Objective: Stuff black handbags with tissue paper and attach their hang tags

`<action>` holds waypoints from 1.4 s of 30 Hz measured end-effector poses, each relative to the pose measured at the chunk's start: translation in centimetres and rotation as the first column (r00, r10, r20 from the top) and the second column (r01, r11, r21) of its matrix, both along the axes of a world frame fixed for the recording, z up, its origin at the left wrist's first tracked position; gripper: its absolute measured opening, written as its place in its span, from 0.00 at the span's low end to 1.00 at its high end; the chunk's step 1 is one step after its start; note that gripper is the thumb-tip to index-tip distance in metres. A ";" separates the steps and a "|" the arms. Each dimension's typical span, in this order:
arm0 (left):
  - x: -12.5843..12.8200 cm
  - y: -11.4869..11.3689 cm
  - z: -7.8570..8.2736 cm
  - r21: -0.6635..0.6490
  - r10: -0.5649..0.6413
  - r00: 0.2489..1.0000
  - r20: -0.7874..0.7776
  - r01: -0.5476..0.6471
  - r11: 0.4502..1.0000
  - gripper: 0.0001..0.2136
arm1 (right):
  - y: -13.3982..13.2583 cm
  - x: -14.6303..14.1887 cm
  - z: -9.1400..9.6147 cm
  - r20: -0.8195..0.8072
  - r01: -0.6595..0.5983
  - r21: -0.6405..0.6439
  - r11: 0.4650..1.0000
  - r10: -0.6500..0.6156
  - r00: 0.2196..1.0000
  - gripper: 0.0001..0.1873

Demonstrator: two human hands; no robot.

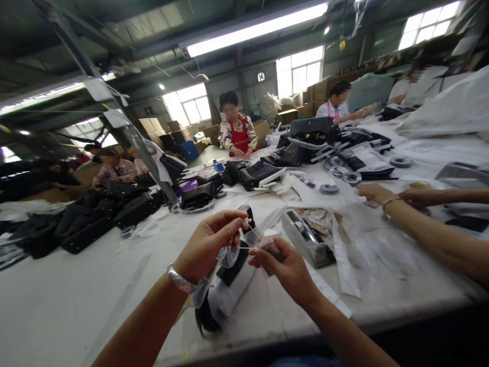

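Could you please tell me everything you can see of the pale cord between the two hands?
The cord is thin and off-white, perhaps string or elastic. Two strands show, looking taut, spread apart at the left hand, which holds them, and converging toward the right hand. There they reach a small pinkish-grey piece held in that hand; how they join is unclear. It is raised above the table, its ends hidden.

A tape dispenser (pixel 301 238) stands right of the bundle (pixel 226 302); bags (pixel 262 173) lie behind.

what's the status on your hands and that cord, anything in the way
Left hand pinching pale cord. Right hand holding small pinkish object. Cord stretched between both. Tape dispenser nearby, not blocking.
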State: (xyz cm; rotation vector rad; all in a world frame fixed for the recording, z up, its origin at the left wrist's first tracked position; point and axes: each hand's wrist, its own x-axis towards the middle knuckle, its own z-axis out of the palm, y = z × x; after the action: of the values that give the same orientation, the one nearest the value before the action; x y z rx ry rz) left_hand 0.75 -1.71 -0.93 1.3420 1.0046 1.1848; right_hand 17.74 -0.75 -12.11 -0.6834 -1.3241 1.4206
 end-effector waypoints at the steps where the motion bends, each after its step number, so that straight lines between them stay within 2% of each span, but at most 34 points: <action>1: -0.1 0.0 -0.1 -0.002 0.000 1.000 -0.001 0.000 1.000 0.10 | 0.0 0.2 -0.1 0.017 -0.017 -0.008 1.000 0.017 1.000 0.15; 3: -0.2 0.1 -0.3 -0.003 -0.008 1.000 -0.004 0.008 1.000 0.10 | 0.2 0.6 -0.2 0.103 -0.048 0.039 0.998 0.043 0.994 0.16; 5: -0.1 0.1 -0.5 -0.008 -0.027 1.000 -0.004 0.027 1.000 0.10 | 0.3 0.8 0.0 0.201 -0.058 0.158 0.986 0.025 0.979 0.15; 7: 0.0 0.0 -0.7 -0.017 -0.063 0.998 -0.016 0.063 0.998 0.11 | 0.3 0.6 0.4 0.229 -0.049 0.272 0.961 -0.016 0.973 0.24; 9: 0.1 -0.1 -0.8 -0.027 -0.108 0.993 -0.047 0.107 0.994 0.12 | 0.1 -0.2 0.9 0.170 -0.057 0.303 0.951 0.005 0.985 0.31; 11: 0.0 -0.2 -0.8 -0.019 -0.145 0.985 -0.089 0.144 0.989 0.13 | -0.3 -1.2 1.2 0.054 -0.103 0.234 0.967 0.092 0.994 0.28; 13: -0.4 -0.5 -0.8 0.018 -0.140 0.981 -0.134 0.144 0.989 0.14 | -0.6 -1.9 1.3 -0.075 -0.137 0.109 0.985 0.145 0.987 0.21; 16: -2.1 -1.3 -1.1 0.035 -0.087 0.973 -0.216 0.097 0.995 0.15 | -1.0 -2.3 0.6 -0.145 -0.124 -0.086 0.989 0.110 0.983 0.15; 18: -3.9 -1.9 -1.8 -0.002 -0.032 0.960 -0.279 0.033 0.999 0.17 | -1.0 -2.2 -0.4 -0.069 -0.129 -0.164 0.978 0.119 0.991 0.16; 20: -6.1 -2.3 -2.9 0.001 0.089 0.942 -0.324 -0.093 0.996 0.18 | -0.9 -2.4 -1.8 0.062 -0.142 -0.193 0.971 0.157 0.986 0.17; 22: -8.6 -2.6 -4.4 0.047 0.260 0.900 -0.350 -0.261 0.964 0.19 | -0.7 -2.9 -3.4 0.192 -0.141 -0.193 0.971 0.178 0.965 0.18; 24: -10.9 -2.7 -6.1 0.048 0.355 0.849 -0.392 -0.366 0.929 0.19 | -0.5 -3.9 -4.8 0.282 -0.139 -0.183 0.973 0.187 0.941 0.19; 26: -12.7 -2.7 -8.1 -0.029 0.270 0.847 -0.457 -0.317 0.948 0.18 | -0.6 -5.2 -5.8 0.326 -0.144 -0.166 0.976 0.192 0.926 0.19; 29: -13.9 -2.5 -10.6 -0.170 0.010 0.872 -0.490 -0.106 0.980 0.18 | -0.9 -7.2 -6.1 0.333 -0.154 -0.132 0.979 0.191 0.923 0.19; 33: -13.6 -2.0 -11.9 -0.215 -0.156 0.875 -0.458 0.061 0.975 0.16 | -1.3 -9.2 -5.3 0.309 -0.203 -0.116 0.972 0.230 0.923 0.17; 37: -13.2 -1.7 -11.8 -0.209 -0.222 0.883 -0.413 0.145 0.967 0.13 | -1.3 -9.9 -4.9 0.310 -0.218 -0.115 0.969 0.244 0.919 0.16; 42: -13.7 -2.0 -12.3 -0.222 -0.171 0.920 -0.352 0.095 0.970 0.13 | -1.4 -9.9 -4.8 0.336 -0.204 -0.103 0.973 0.227 0.914 0.16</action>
State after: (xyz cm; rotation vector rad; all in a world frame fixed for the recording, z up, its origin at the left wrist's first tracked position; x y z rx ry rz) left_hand -12.99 -3.69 -13.21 1.4744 1.2412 0.7172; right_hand 7.79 -2.13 -16.90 -0.8833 -1.6753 1.5757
